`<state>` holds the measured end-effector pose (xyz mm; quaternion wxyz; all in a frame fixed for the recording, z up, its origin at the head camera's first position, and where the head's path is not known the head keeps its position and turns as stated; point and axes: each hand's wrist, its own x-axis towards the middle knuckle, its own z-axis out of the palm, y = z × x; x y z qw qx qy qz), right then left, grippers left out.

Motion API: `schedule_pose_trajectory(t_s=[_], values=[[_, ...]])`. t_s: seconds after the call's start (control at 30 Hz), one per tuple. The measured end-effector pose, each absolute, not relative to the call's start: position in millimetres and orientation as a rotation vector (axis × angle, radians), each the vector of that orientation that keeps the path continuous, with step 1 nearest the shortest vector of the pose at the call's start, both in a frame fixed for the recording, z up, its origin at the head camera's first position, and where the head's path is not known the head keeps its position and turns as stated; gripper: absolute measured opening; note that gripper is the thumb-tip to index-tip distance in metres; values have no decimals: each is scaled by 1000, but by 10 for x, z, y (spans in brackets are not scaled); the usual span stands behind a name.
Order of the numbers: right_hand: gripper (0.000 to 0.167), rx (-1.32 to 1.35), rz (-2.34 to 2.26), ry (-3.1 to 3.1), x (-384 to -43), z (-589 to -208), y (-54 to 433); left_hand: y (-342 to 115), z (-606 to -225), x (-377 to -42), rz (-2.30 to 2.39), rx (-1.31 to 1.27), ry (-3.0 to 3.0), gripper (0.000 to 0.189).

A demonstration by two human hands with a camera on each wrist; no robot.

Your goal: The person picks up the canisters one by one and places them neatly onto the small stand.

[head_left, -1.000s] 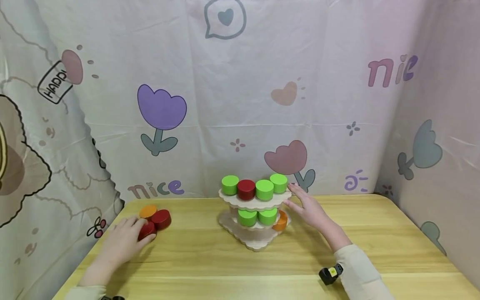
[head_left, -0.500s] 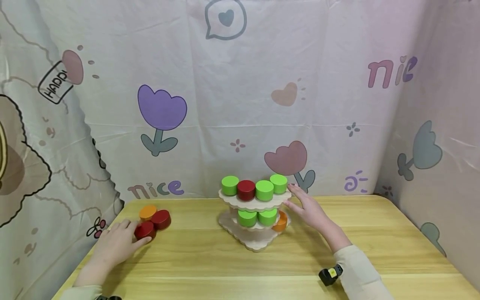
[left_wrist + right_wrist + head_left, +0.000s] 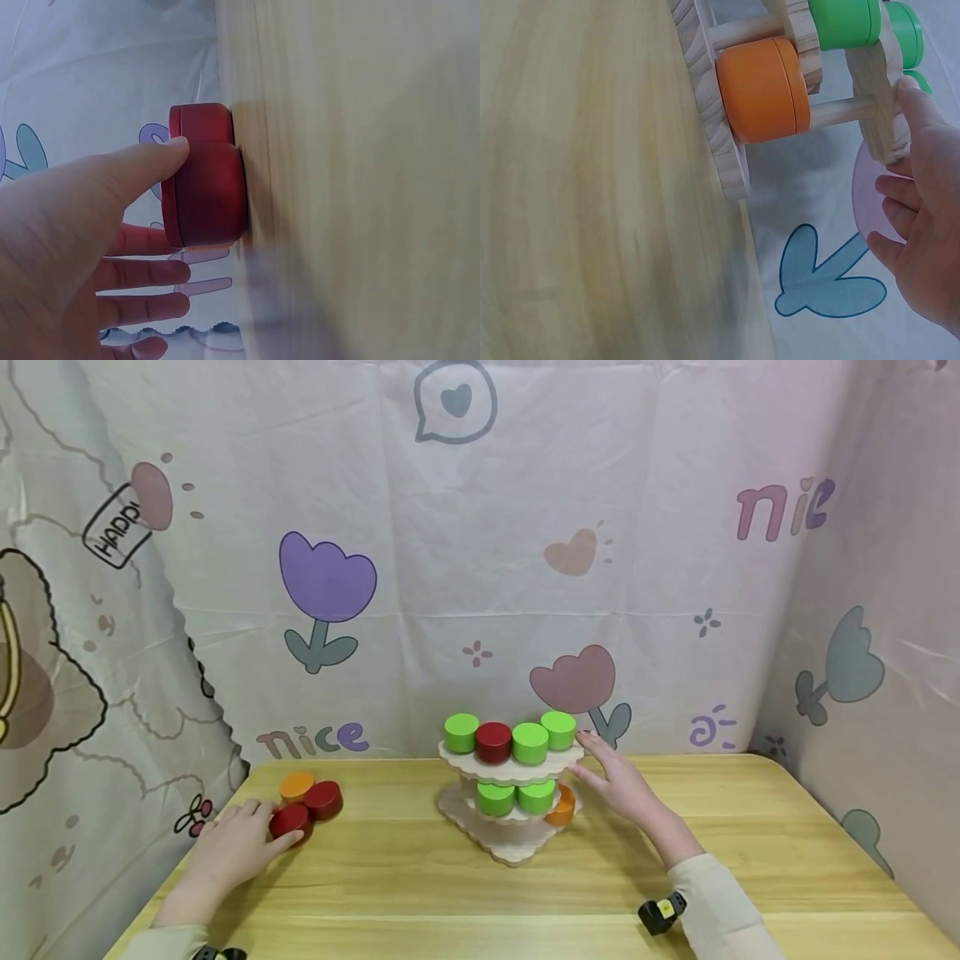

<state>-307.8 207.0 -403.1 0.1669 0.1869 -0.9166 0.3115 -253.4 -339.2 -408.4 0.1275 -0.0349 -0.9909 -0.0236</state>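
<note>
In the head view, my left hand [image 3: 232, 847] is at a red round block [image 3: 291, 823], its thumb at the near side. The left wrist view shows the thumb tip at this block's rim [image 3: 210, 196] and the other fingers extended, the index partly hidden behind it. Touching it are another red block [image 3: 324, 800] and an orange one [image 3: 297, 787]. My right hand [image 3: 618, 783] grips the right corner of a tiered wooden stand [image 3: 512, 842], thumb and index finger at the top tier's edge. Green blocks [image 3: 530, 743] and one red block [image 3: 493, 743] sit on that tier.
The middle tier bears green blocks [image 3: 496, 799]; an orange block [image 3: 763, 90] stands on the lowest tier at the right. Everything rests on a wooden table [image 3: 360, 877]. A printed cloth [image 3: 450, 543] hangs behind and along both sides.
My left hand has drawn back slightly to the left, uncovering more of the nearest red block, and has since stayed there. The right hand and the stand hold their place.
</note>
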Motion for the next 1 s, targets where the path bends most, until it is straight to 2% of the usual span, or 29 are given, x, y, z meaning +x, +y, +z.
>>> schedule_pose_trajectory(t_s=[0.33,1.0], values=[[62,542,861,-2604,-3088,-4046,2082,-3344,-4066,-2521,-70,-147,-2876,49],[61,542,858,-2599,-3070,-4042,2073,-3014,-3905,-2446,9,-354,-2660,50]])
